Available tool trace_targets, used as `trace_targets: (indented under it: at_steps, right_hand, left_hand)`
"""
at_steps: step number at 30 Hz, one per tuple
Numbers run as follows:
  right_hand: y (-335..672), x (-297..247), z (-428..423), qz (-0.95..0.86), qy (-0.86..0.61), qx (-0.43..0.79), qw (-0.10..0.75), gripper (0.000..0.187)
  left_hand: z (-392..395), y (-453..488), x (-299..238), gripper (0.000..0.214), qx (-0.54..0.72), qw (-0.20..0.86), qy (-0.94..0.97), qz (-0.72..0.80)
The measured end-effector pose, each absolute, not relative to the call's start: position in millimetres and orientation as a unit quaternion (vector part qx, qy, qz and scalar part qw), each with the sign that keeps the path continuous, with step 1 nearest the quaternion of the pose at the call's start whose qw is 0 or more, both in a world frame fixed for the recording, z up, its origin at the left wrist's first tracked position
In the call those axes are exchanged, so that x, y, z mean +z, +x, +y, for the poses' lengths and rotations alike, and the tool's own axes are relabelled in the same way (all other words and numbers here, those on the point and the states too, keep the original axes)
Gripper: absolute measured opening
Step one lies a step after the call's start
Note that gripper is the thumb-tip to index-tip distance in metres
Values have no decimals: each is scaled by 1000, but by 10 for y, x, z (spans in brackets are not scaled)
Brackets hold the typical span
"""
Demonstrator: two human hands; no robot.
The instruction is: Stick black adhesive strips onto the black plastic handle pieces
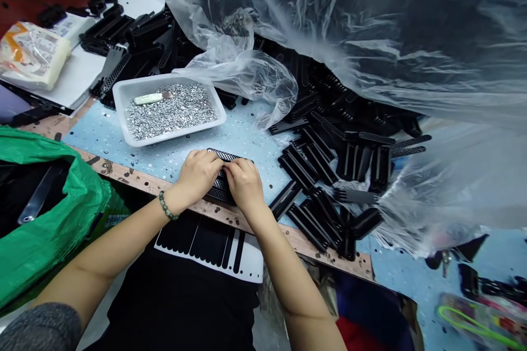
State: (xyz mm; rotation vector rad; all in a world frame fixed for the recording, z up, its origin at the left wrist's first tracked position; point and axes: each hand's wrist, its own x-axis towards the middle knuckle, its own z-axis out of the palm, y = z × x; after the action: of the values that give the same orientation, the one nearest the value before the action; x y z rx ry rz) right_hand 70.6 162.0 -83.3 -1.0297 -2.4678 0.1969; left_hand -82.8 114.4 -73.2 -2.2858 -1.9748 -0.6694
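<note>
Both hands rest on a black perforated plastic part [222, 175] lying at the near edge of the light blue table [242, 137]. My left hand [198, 171], with a green bead bracelet on its wrist, is closed over the part's left side. Fingers curled, my right hand [245, 182] presses the part's right side. The two hands' fingertips meet over its middle. Just beyond the hands stands a white tray [119, 100] filled with tiny silver pieces, with a small pale tool lying in it.
A heap of black plastic parts [329, 175] spreads to the right and behind, partly under a large clear plastic bag [370, 38]. At left sit a green bag [49, 230] and a wrapped packet [31, 55]. Black strips on white [209, 244] lie on my lap.
</note>
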Motion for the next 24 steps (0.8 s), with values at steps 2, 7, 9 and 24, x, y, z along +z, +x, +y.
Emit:
trace_targets:
  at_steps: [2,7,9,24]
  right_hand:
    - [657,-866,1637,-903,-370,47,213,20]
    - [727,-798,1613,-902,-371,23,221,23]
    - [834,-719,1527,-901,-357,35,244,20]
    - [1286,-678,951,-927,-313,-53,199,15]
  left_hand:
    - [1197,-826,-748,20,-206,29,-745,-634]
    - [1127,-881,-646,25,-233,40,-759,-607]
    - [991,-935,-592,23,-253,32,-767,-589]
    - [303,-1145,-705,27,-208,92,-812,-537]
